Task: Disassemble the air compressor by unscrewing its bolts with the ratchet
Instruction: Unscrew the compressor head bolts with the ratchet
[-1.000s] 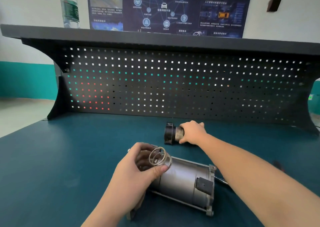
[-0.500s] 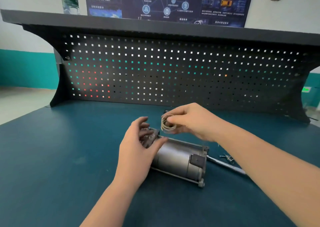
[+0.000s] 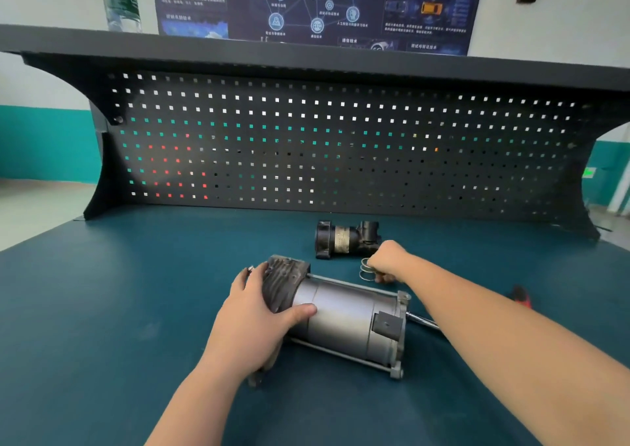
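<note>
Teal workbench [image 3: 102, 309], black pegboard [image 3: 341, 145], white wall [image 3: 579, 12], blue poster [image 3: 313, 2]

compressor bodies [image 3: 344, 319]: 1 | detached black parts [image 3: 344, 239]: 1 | wire rings [image 3: 365, 270]: 1 | bottles [image 3: 121, 0]: 1
</note>
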